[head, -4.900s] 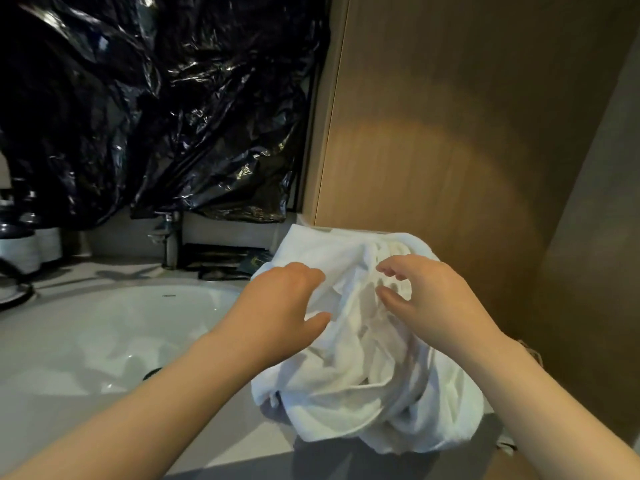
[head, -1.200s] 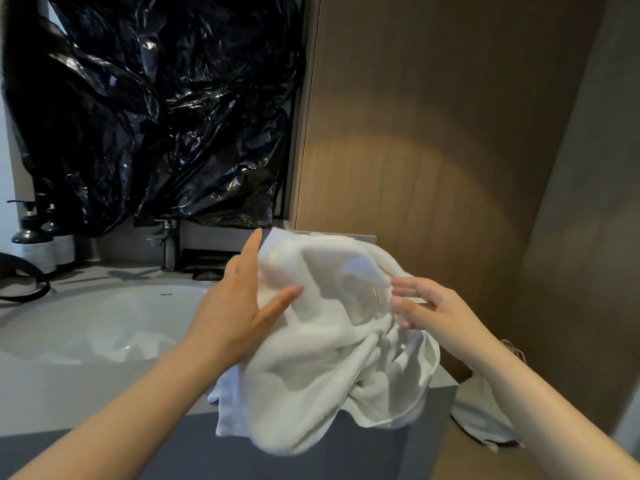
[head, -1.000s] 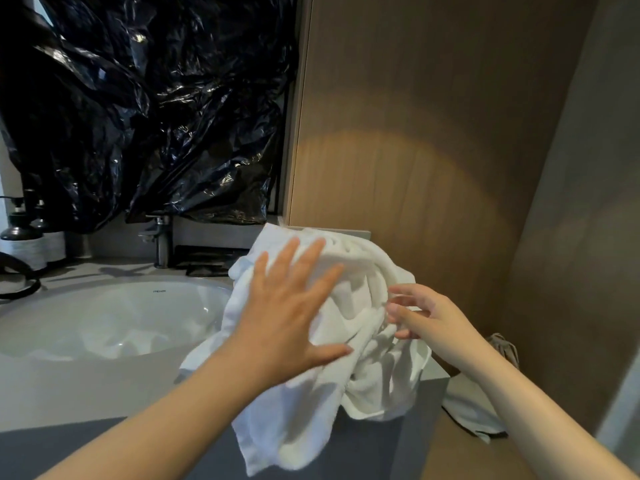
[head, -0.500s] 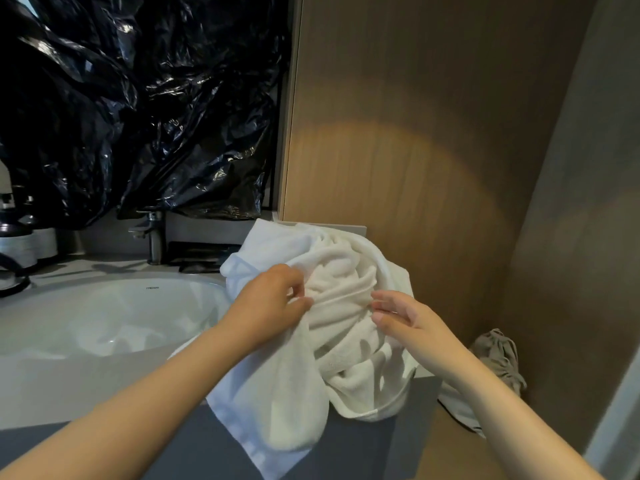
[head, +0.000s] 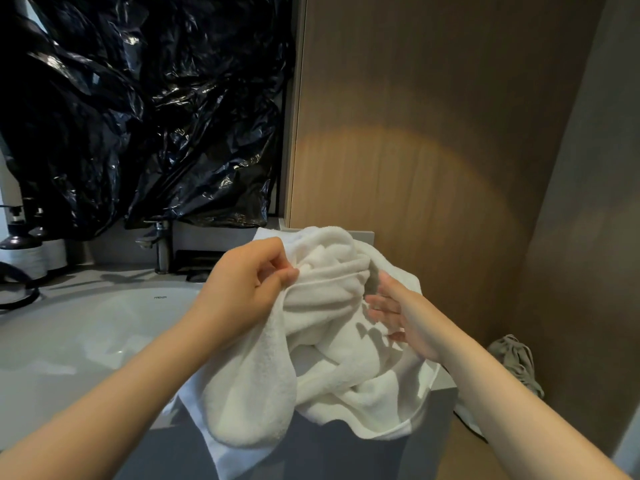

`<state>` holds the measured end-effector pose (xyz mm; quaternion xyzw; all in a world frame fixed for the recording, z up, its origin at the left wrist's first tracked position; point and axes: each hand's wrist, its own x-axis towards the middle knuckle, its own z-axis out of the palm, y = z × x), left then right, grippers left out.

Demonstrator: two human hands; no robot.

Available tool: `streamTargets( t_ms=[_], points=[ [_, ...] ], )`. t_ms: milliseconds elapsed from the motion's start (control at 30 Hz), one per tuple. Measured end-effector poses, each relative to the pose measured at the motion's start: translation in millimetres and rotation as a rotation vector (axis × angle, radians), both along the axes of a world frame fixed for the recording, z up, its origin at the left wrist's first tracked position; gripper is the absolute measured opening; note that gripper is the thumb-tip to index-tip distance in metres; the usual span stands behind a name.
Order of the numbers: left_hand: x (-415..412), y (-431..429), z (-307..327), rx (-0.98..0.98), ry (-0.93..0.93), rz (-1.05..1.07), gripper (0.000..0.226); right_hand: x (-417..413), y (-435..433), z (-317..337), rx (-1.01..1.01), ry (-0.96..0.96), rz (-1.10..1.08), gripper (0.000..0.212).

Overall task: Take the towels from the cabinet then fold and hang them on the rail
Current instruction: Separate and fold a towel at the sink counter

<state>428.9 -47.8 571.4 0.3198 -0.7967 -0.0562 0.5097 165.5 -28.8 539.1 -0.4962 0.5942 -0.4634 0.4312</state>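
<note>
A crumpled white towel lies bunched on the right end of the grey vanity counter, with folds hanging over the front edge. My left hand pinches a hem near the top of the bundle and lifts it. My right hand has its fingers spread, pressed into the towel's right side; whether it grips any cloth is hidden. No rail or cabinet interior is in view.
A white basin with a chrome tap lies to the left. Black plastic sheeting covers the wall above. Dark dispenser bottles stand far left. A wooden panel rises behind the towel. A grey cloth lies on the floor, right.
My left hand went from flat and open on the towel to pinching a hem and pulling it up. My right hand shifted slightly right and opened its fingers against the bundle.
</note>
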Motion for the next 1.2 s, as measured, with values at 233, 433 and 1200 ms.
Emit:
streamTargets(
  t_ms=[233, 433, 1200],
  points=[
    [22.8, -5.7, -13.1, 0.020, -0.105, 0.036, 0.019, 11.4, -25.4, 18.3, 0.117, -0.111, -0.061, 0.082],
    [13.8, -17.3, -29.3, 0.149, -0.133, 0.045, 0.020, 41.0, -52.1, 45.3, 0.299, 0.034, -0.268, 0.064],
    [4.0, -47.7, 10.9, 0.172, 0.219, 0.054, 0.019, 83.5, -73.6, 175.3, -0.613, -0.321, -0.090, 0.024]
  ],
)
